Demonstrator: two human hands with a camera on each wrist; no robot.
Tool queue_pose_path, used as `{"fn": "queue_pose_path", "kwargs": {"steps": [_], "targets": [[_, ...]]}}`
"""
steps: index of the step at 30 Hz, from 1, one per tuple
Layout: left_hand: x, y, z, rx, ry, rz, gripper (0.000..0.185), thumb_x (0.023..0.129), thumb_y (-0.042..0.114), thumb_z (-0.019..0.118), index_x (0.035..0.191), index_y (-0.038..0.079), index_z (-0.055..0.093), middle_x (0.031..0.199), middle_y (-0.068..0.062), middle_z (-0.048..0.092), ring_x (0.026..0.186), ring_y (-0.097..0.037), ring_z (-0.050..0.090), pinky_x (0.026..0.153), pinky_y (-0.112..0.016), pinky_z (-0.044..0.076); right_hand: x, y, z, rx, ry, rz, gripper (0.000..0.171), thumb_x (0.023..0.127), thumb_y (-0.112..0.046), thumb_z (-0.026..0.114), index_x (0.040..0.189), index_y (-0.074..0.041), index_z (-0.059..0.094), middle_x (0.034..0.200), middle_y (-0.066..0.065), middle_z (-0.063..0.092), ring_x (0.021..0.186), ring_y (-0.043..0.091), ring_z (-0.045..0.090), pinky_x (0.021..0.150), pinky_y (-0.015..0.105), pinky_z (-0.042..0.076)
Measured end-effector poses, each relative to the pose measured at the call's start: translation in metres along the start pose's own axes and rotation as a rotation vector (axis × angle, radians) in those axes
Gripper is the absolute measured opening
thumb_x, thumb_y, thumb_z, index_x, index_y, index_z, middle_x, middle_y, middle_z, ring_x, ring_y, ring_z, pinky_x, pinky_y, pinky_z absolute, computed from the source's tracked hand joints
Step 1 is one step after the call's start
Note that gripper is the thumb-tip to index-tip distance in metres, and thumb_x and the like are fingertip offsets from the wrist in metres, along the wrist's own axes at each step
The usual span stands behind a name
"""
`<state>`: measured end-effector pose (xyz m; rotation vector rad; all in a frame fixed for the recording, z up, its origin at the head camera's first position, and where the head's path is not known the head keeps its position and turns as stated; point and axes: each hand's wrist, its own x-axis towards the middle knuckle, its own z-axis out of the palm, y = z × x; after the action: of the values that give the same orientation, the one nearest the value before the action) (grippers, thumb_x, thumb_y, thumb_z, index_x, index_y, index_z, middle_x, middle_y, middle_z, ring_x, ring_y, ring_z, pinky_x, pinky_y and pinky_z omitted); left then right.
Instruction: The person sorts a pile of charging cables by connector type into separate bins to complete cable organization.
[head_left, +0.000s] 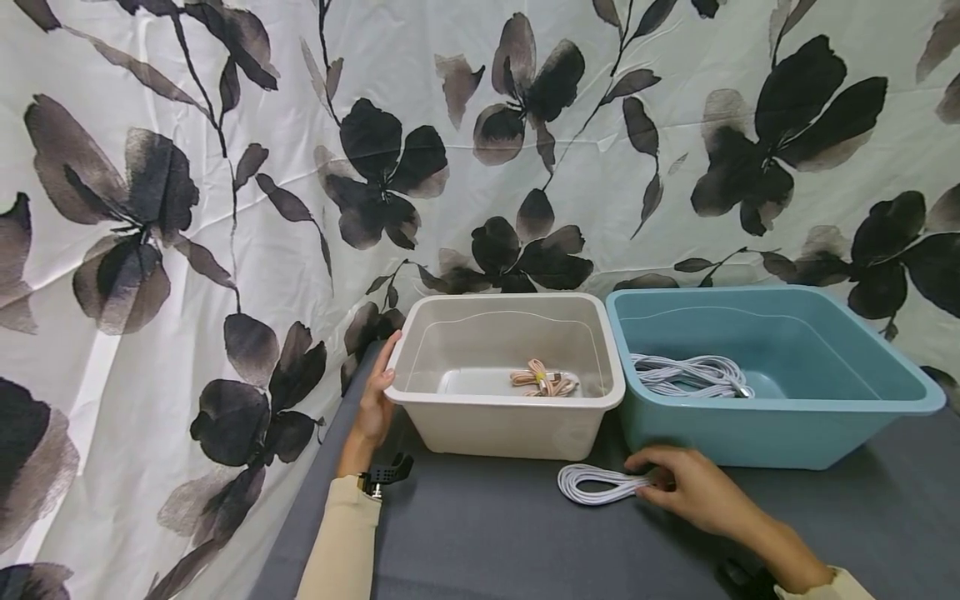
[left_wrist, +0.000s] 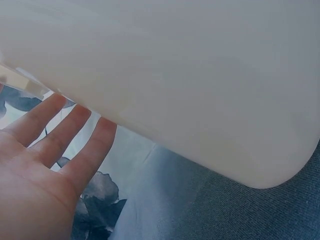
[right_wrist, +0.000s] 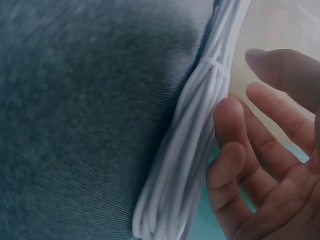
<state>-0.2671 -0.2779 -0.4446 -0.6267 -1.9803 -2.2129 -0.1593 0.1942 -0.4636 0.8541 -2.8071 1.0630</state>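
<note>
A cream plastic bin (head_left: 498,429) stands on the grey cloth with a small tied beige cable (head_left: 543,381) inside. My left hand (head_left: 373,408) touches its left side near the rim, fingers extended; the left wrist view shows the fingertips (left_wrist: 107,125) against the bin's edge. In front of the bins lies a bundled white cable (head_left: 596,485), tied near one part with a thin white band (right_wrist: 216,65). My right hand (head_left: 693,487) is at the bundle's right end, its loosely bent fingers (right_wrist: 231,117) beside the strands without a visible pinch.
A teal bin (head_left: 787,437) stands directly right of the cream one, holding several white cables (head_left: 690,375). Grey cloth (head_left: 480,533) covers the table. Flower-printed white fabric (head_left: 420,75) hangs behind and along the left. A dark object (head_left: 742,575) is partly visible beside the right wrist.
</note>
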Motion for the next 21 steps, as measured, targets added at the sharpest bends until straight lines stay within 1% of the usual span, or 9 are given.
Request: {"fn": "queue_pose_path", "kwargs": {"steps": [5,8,12,14,17,21], "targets": [[-0.0001,0.0019,0.0011,-0.002,0.006,-0.005,0.072,0.094,0.024,0.033,0.165,0.020,0.021,0.167,-0.007,0.026,0.141,-0.025,0.035,0.110,-0.041,0.035,0.0007,0.0009,0.0026,-0.052,0.002,-0.015,0.023,0.086,-0.017,0.080,0.109,-0.017,0.075,0.098,-0.005,0.073,0.070,-0.009,0.052,0.060,0.022,0.045],[0.0001,0.0033,0.0014,0.008,0.007,-0.009,0.073,0.094,0.025,0.032,0.165,0.019,0.020,0.167,-0.007,0.026,0.141,-0.025,0.035,0.110,-0.041,0.035,0.0021,-0.0002,0.0039,-0.109,0.001,-0.014,0.023,0.085,-0.017,0.080,0.107,-0.019,0.076,0.098,-0.007,0.072,0.071,-0.008,0.051,0.061,0.023,0.044],[0.0012,0.0040,0.0009,0.020,0.005,-0.010,0.073,0.094,0.026,0.032,0.165,0.018,0.019,0.168,-0.007,0.025,0.142,-0.025,0.034,0.110,-0.042,0.035,0.0044,-0.0017,0.0061,-0.215,0.014,-0.019,0.022,0.082,-0.018,0.082,0.103,-0.023,0.076,0.098,-0.011,0.072,0.078,-0.004,0.056,0.065,0.026,0.047],[0.0015,0.0039,0.0004,0.024,0.005,-0.011,0.072,0.094,0.026,0.032,0.165,0.020,0.019,0.168,-0.006,0.025,0.143,-0.025,0.034,0.110,-0.041,0.035,0.0054,-0.0024,0.0071,-0.250,0.018,-0.024,0.021,0.082,-0.018,0.082,0.101,-0.024,0.076,0.098,-0.012,0.072,0.081,-0.002,0.059,0.067,0.028,0.049],[0.0014,0.0037,-0.0002,0.028,0.009,-0.017,0.072,0.094,0.027,0.032,0.165,0.021,0.020,0.168,-0.006,0.025,0.142,-0.024,0.034,0.110,-0.041,0.035,0.0063,-0.0035,0.0077,-0.279,0.025,-0.030,0.021,0.080,-0.017,0.083,0.098,-0.026,0.076,0.095,-0.014,0.071,0.083,0.001,0.062,0.069,0.029,0.051],[0.0010,0.0036,-0.0009,0.036,0.011,-0.023,0.073,0.095,0.028,0.033,0.165,0.018,0.018,0.168,-0.006,0.025,0.142,-0.025,0.034,0.110,-0.042,0.035,0.0059,-0.0055,0.0083,-0.304,0.046,-0.047,0.024,0.076,-0.016,0.085,0.093,-0.028,0.075,0.091,-0.017,0.069,0.083,0.002,0.062,0.068,0.031,0.051]]}}
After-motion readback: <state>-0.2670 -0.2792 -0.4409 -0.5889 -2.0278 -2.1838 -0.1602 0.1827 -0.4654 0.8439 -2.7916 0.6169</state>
